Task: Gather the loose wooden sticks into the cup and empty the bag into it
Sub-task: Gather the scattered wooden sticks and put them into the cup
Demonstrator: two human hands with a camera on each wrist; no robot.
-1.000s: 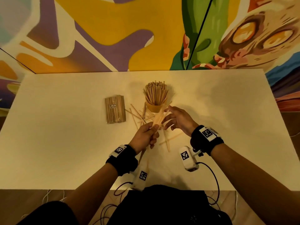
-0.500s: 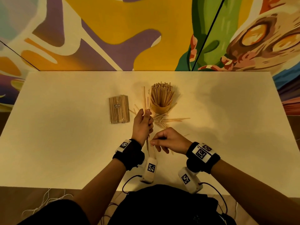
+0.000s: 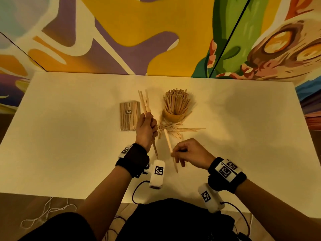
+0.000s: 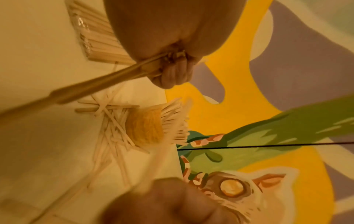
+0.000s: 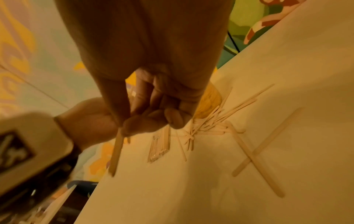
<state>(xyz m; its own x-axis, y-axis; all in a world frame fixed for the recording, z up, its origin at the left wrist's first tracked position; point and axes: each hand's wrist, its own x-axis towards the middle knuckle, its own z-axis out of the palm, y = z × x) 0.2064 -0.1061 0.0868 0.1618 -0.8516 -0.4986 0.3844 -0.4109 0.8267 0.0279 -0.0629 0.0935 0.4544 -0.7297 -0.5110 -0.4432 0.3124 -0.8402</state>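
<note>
As seen from my head camera, a white table [image 3: 69, 145] stands against a wall mural [image 3: 139, 32] painted in yellow, purple and green. My left hand [image 3: 145, 130] is closed round a bundle of sticks [image 3: 145, 103], held upright just left of the cup [image 3: 174, 116]. The cup is packed with upright sticks. Loose sticks [image 3: 180, 130] lie fanned on the table at its base. The bag [image 3: 129, 117] of sticks lies flat to the left of my left hand; it carries a small label whose print is too small to read. My right hand [image 3: 190, 154] pinches a single stick [image 3: 169, 146] between thumb and fingertips, nearer to me than the pile. Half a second ago that hand was curled low over the table with no stick showing, and the left hand's bundle stood closer to the cup.

From the left wrist camera, my curled fingers [image 4: 172, 77] clamp the bundle, which runs out blurred to the lower left. The cup [image 4: 143, 128] and the scattered sticks [image 4: 109, 136] lie beyond, with the bag [image 4: 95, 37] at upper left.

From the right wrist camera, thumb and fingertips [image 5: 134, 125] pinch the single stick [image 5: 116, 153]. Two crossed sticks [image 5: 254, 156] lie apart from the main pile [image 5: 210, 124]. The bag [image 5: 160, 145] lies beyond; its print is unreadable.
</note>
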